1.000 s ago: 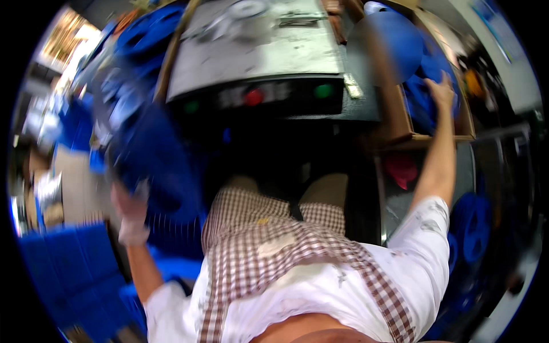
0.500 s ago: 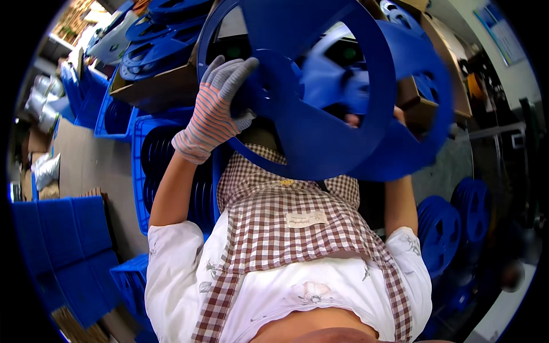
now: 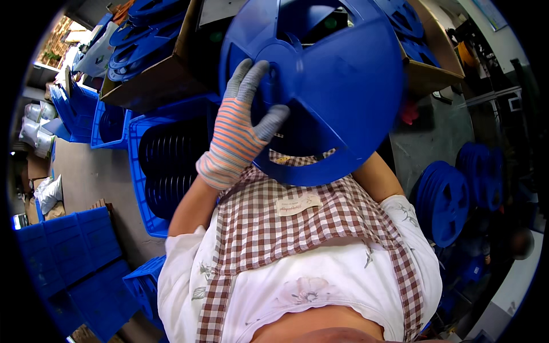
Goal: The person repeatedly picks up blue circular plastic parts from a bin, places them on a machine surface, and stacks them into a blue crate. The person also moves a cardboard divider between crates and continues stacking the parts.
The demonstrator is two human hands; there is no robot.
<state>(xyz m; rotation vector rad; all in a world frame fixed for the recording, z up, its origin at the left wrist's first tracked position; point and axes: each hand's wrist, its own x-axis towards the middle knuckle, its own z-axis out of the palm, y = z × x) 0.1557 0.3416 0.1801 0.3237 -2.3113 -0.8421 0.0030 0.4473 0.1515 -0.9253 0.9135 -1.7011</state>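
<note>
Your left hand [image 3: 237, 134] wears a glove [image 3: 216, 168] striped orange and grey, with grey fingers [image 3: 251, 83]. You have on a brown-and-white checked apron [image 3: 309, 243] with a cream label [image 3: 298, 206], over a white short-sleeved shirt [image 3: 357, 286] with a grey floral print [image 3: 309, 291].

We see a round blue disc [image 3: 349, 91], wedge-shaped openings set about its raised centre; it is held aloft, broad face toward us, its right rim blurred, its top edge cropped.

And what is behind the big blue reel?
Through gaps in the reel, a green button and checked apron show. The right forearm goes behind; the right hand is covered.
</note>
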